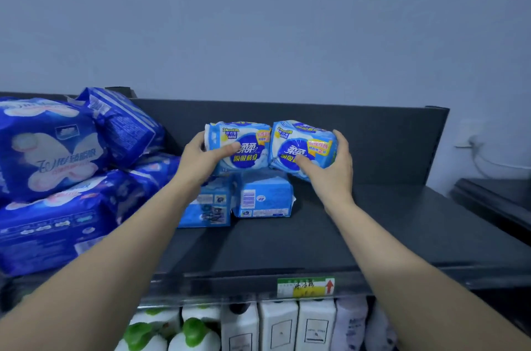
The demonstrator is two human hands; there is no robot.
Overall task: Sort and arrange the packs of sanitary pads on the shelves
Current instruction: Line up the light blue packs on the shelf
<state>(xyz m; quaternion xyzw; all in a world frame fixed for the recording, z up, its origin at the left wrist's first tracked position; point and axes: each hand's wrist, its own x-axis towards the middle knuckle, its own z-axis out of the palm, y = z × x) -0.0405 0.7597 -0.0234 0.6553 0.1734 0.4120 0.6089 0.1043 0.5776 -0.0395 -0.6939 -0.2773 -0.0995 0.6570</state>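
On the dark top shelf two light-blue pad packs lie flat side by side: one partly behind my left forearm, the other to its right. My left hand grips a light-blue pack that stands on top of them, label facing me. My right hand grips a second, matching pack, tilted a little and touching the first one's right side. Both held packs are close to the shelf's back panel.
Several large dark-blue pad packs are piled at the shelf's left end. The shelf's right half is bare dark surface. A green and yellow price tag sits on the front rail. White bottles and cartons fill the shelf below.
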